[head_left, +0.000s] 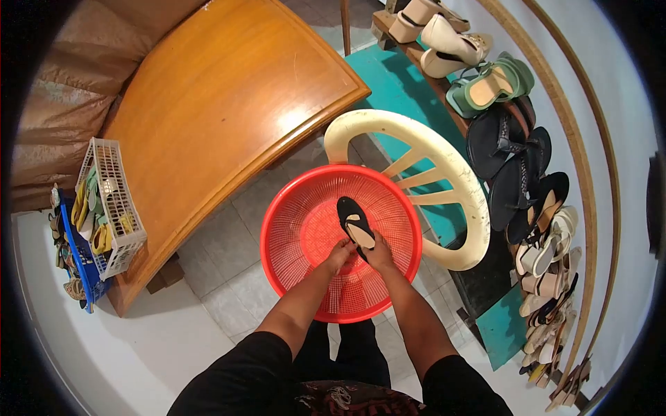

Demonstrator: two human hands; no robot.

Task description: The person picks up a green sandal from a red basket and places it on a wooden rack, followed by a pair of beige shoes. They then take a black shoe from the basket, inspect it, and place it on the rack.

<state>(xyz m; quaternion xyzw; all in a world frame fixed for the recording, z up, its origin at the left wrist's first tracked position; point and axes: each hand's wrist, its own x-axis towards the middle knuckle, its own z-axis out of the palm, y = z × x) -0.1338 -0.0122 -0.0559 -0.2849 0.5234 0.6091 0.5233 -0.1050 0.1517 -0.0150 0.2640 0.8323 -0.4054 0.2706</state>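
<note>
A black sandal with a beige insole (pixel 352 218) is held over the red plastic basket (pixel 275 263). My right hand (pixel 379 251) grips the sandal's lower right side. On the lower left, my left hand (pixel 339 255) has its fingers closed at the strap or edge of the same sandal. Beneath the sandal, the part of the basket that shows is its mesh bottom and walls. The basket rests against a cream plastic chair (pixel 465 201), whose seat is hidden under it.
A wooden table (pixel 229 90) fills the upper left. On its left end stands a white crate (pixel 126 201) of footwear, beside a blue basket (pixel 80 253) of more footwear. Several shoes, including green sandals (pixel 491 87), line a rack along the right wall.
</note>
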